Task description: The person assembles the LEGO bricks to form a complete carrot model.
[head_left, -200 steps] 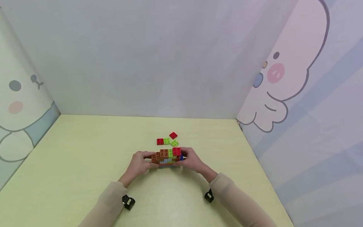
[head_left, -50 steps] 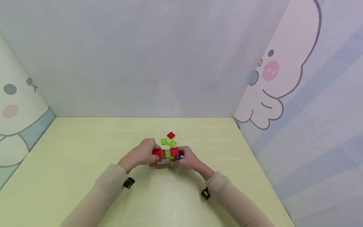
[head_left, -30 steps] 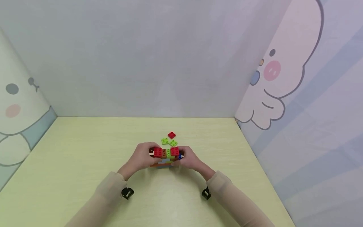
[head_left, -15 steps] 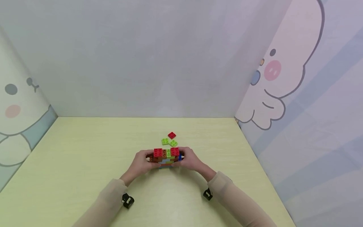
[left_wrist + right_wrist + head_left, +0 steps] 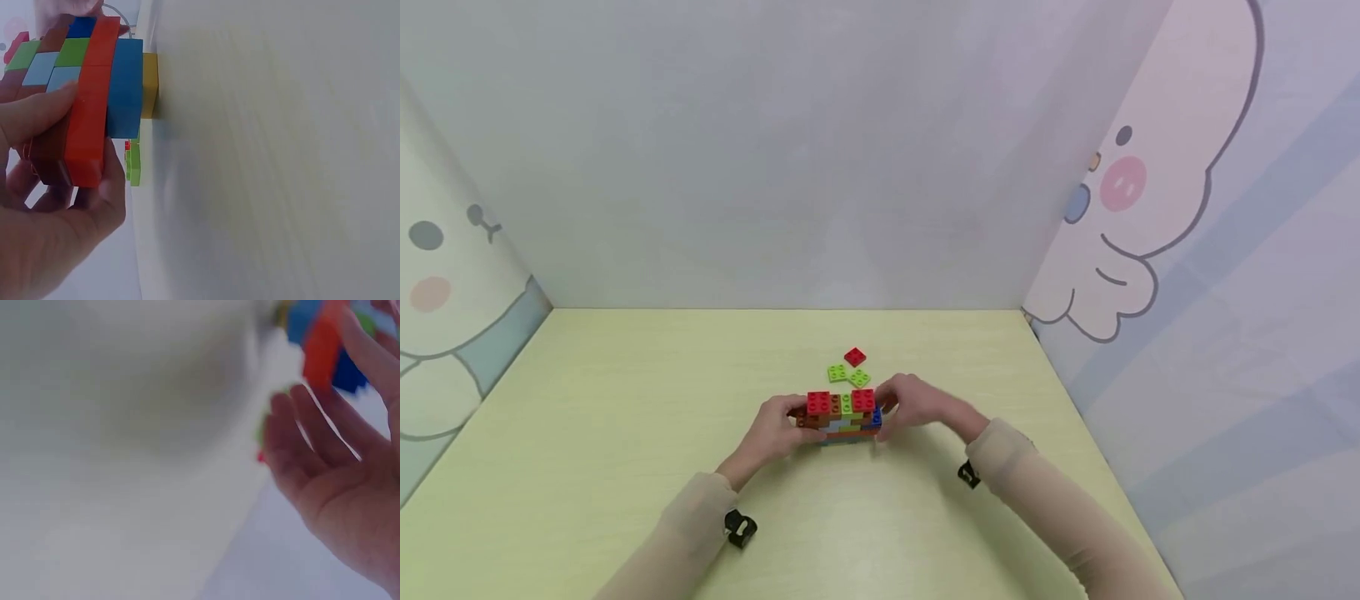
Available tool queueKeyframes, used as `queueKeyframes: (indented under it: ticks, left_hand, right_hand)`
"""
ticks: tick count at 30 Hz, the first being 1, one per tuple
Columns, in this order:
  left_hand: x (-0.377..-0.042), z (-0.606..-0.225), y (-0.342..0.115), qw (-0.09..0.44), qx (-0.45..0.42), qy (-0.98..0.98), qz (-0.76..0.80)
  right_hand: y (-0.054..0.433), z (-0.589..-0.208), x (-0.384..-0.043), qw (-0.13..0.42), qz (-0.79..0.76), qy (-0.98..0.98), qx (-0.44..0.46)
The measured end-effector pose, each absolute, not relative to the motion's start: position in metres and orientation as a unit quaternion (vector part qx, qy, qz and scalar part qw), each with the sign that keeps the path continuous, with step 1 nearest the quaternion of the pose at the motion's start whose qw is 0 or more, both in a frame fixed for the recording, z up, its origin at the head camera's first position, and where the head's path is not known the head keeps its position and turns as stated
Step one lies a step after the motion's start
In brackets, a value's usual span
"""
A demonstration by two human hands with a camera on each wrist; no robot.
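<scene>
A wall of toy building blocks in brown, green, blue and orange stands upright at the middle of the table. Two red blocks top it, a left one and a right one. My left hand grips the wall's left end, thumb on the near face and fingers behind. In the left wrist view, a blue block and a yellow block show at its base. My right hand is at the right end with loosely spread fingers; in the right wrist view its fingers extend below the blocks.
Behind the wall lie a loose red block and two loose light-green blocks, a left one and a right one. The pale yellow table meets a grey backdrop at the rear.
The loose red block beside the green ones went onto the wall's top left under my left hand, which then returned to the left end. My right hand has just loosened and shifted right.
</scene>
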State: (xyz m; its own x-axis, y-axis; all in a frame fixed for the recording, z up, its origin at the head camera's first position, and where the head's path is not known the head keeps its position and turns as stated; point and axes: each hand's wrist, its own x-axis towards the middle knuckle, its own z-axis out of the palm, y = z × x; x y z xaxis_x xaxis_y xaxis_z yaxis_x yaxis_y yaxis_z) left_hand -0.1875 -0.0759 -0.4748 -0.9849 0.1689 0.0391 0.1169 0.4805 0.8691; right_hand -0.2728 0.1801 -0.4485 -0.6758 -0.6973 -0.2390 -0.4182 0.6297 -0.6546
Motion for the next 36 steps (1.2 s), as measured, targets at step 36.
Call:
queueKeyframes:
  ticks: [36]
  left_hand:
    - [-0.185,-0.472,-0.073,0.026,0.068,0.861,0.503]
  right_hand:
    - [0.136,-0.491,-0.359,0.077,-0.106,0.943,-0.306]
